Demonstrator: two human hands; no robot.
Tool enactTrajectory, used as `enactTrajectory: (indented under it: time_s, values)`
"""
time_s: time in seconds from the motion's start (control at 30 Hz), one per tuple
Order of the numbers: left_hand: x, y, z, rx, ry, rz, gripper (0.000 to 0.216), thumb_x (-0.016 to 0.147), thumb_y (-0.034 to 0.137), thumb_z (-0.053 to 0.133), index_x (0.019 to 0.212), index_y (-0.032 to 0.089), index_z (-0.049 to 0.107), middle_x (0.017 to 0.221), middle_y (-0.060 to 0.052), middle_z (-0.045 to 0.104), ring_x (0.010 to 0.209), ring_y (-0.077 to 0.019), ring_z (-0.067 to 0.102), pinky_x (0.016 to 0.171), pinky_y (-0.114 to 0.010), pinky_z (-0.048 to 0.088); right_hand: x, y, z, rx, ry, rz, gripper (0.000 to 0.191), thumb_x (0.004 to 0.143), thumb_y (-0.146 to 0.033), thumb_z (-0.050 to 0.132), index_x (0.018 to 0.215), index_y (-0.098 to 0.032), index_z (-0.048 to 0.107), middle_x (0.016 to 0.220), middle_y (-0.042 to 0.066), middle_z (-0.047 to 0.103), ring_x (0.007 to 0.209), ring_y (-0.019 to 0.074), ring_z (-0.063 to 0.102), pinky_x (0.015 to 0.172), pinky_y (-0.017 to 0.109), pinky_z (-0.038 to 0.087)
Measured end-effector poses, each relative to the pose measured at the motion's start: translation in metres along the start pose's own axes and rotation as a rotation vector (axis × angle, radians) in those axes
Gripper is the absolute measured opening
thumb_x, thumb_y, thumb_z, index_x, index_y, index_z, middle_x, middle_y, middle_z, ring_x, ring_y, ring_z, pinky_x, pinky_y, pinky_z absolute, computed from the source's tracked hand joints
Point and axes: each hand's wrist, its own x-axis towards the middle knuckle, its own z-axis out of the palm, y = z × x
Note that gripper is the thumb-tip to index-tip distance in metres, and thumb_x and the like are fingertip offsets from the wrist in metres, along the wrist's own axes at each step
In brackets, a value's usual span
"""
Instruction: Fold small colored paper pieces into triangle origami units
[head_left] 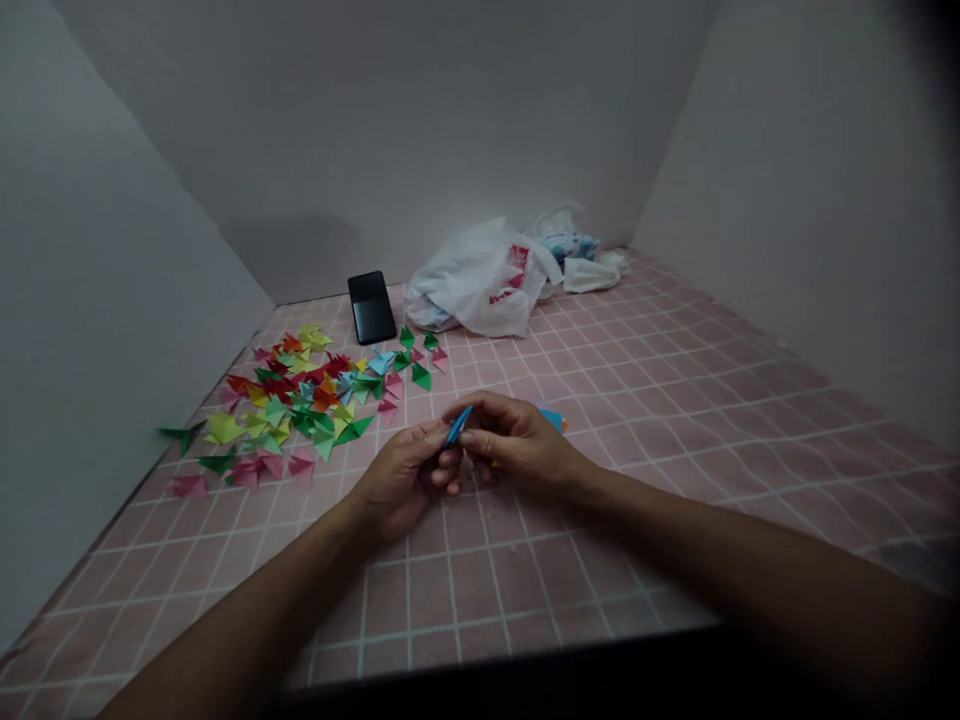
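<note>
A small folded piece of blue paper [457, 427] is pinched between both hands above the tablecloth. My left hand [409, 470] grips its lower left side with thumb and fingers. From the right, my right hand [517, 440] holds it between thumb and curled forefinger. Behind my right hand a blue paper sheet [553, 418] with a bit of orange at its edge lies partly hidden. To the left spreads a pile of folded paper cranes [300, 390] in red, orange, yellow, green, pink and light blue.
A black smartphone [372, 307] lies beyond the paper cranes. Near the back wall sits a white plastic bag [487, 280] with red print, and behind it a blue-patterned bundle [570, 246]. The pink checked tablecloth [675, 400] reaches walls on the left, back and right.
</note>
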Motion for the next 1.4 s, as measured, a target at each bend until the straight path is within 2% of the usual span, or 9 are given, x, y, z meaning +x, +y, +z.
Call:
enactTrajectory:
  time_s: [0.13, 0.27, 0.37, 0.53, 0.67, 0.93, 1.1, 1.23, 1.4]
  values:
    - [0.0014, -0.0047, -0.0021, 0.116, -0.048, -0.003, 0.029, 0.075, 0.040, 0.077, 0.075, 0.015, 0.063, 0.061, 0.003, 0.051, 0.051, -0.0080, 0.045, 0.052, -0.022, 0.046, -0.0012, -0.0009, 0.0000, -0.077, 0.083, 0.035, 0.016, 0.081, -0.033, 0.066, 0.077, -0.019, 0.060, 0.054, -0.006, 0.056, 0.041, 0.0061, 0.046, 0.039, 0.018, 0.034]
    - [0.0023, -0.0043, -0.0039, 0.357, 0.119, 0.263, 0.029, 0.086, 0.045, 0.066, 0.082, 0.016, 0.067, 0.070, 0.000, 0.059, 0.064, -0.0121, 0.055, 0.063, -0.024, 0.047, -0.0023, -0.0025, -0.0014, -0.142, 0.184, 0.087, 0.023, 0.083, -0.034, 0.064, 0.068, -0.019, 0.055, 0.046, -0.008, 0.049, 0.036, 0.0059, 0.041, 0.036, 0.018, 0.029]
    - [0.0018, -0.0022, -0.0040, 0.430, 0.169, 0.356, 0.025, 0.081, 0.041, 0.073, 0.083, 0.016, 0.067, 0.071, 0.000, 0.062, 0.064, -0.0117, 0.056, 0.064, -0.024, 0.046, -0.0024, -0.0012, -0.0015, -0.150, 0.200, 0.112, 0.024, 0.083, -0.035, 0.065, 0.067, -0.019, 0.055, 0.046, -0.008, 0.049, 0.035, 0.0057, 0.042, 0.034, 0.017, 0.028]
    - [0.0008, -0.0034, -0.0033, 0.421, 0.204, 0.329, 0.021, 0.077, 0.033, 0.076, 0.076, 0.016, 0.065, 0.069, 0.000, 0.065, 0.061, -0.0111, 0.057, 0.061, -0.023, 0.046, -0.0003, 0.0022, -0.0019, -0.045, 0.115, 0.110, 0.025, 0.086, -0.038, 0.063, 0.073, -0.017, 0.058, 0.056, -0.004, 0.058, 0.042, 0.0066, 0.052, 0.041, 0.018, 0.040]
    - [0.0027, -0.0061, -0.0065, 0.347, 0.216, 0.333, 0.022, 0.077, 0.034, 0.076, 0.078, 0.015, 0.065, 0.070, 0.000, 0.065, 0.064, -0.0125, 0.060, 0.065, -0.026, 0.050, 0.0005, 0.0022, -0.0020, 0.013, 0.074, 0.086, 0.019, 0.081, -0.033, 0.070, 0.079, -0.017, 0.061, 0.065, -0.003, 0.064, 0.046, 0.0072, 0.058, 0.046, 0.019, 0.045]
    - [0.0029, -0.0052, -0.0053, 0.417, 0.219, 0.313, 0.020, 0.077, 0.033, 0.076, 0.081, 0.015, 0.070, 0.075, -0.002, 0.068, 0.066, -0.0126, 0.060, 0.065, -0.025, 0.048, -0.0025, -0.0027, 0.0016, -0.173, 0.177, 0.131, 0.012, 0.084, -0.027, 0.061, 0.077, -0.018, 0.057, 0.058, -0.005, 0.058, 0.041, 0.0078, 0.051, 0.039, 0.019, 0.039]
    - [0.0007, -0.0047, -0.0028, 0.448, 0.234, 0.349, 0.019, 0.078, 0.033, 0.074, 0.077, 0.016, 0.068, 0.071, -0.001, 0.065, 0.064, -0.0123, 0.058, 0.062, -0.024, 0.047, -0.0035, -0.0016, 0.0020, -0.291, 0.133, 0.075, 0.015, 0.084, -0.027, 0.061, 0.072, -0.019, 0.056, 0.053, -0.005, 0.053, 0.042, 0.0082, 0.048, 0.041, 0.020, 0.036]
    - [0.0008, -0.0044, -0.0046, 0.458, 0.227, 0.335, 0.020, 0.078, 0.034, 0.073, 0.073, 0.017, 0.063, 0.066, 0.001, 0.062, 0.060, -0.0105, 0.054, 0.058, -0.022, 0.043, -0.0039, -0.0002, 0.0019, -0.240, 0.093, 0.086, 0.019, 0.086, -0.034, 0.059, 0.075, -0.019, 0.055, 0.056, -0.005, 0.053, 0.044, 0.0087, 0.049, 0.043, 0.021, 0.038]
    - [-0.0006, -0.0044, -0.0019, 0.545, 0.108, 0.297, 0.021, 0.075, 0.032, 0.074, 0.069, 0.016, 0.061, 0.062, 0.003, 0.056, 0.056, -0.0087, 0.048, 0.054, -0.021, 0.037, -0.0044, -0.0040, 0.0010, -0.265, 0.105, 0.047, 0.021, 0.084, -0.036, 0.062, 0.075, -0.019, 0.055, 0.056, -0.005, 0.051, 0.046, 0.0081, 0.046, 0.043, 0.021, 0.034]
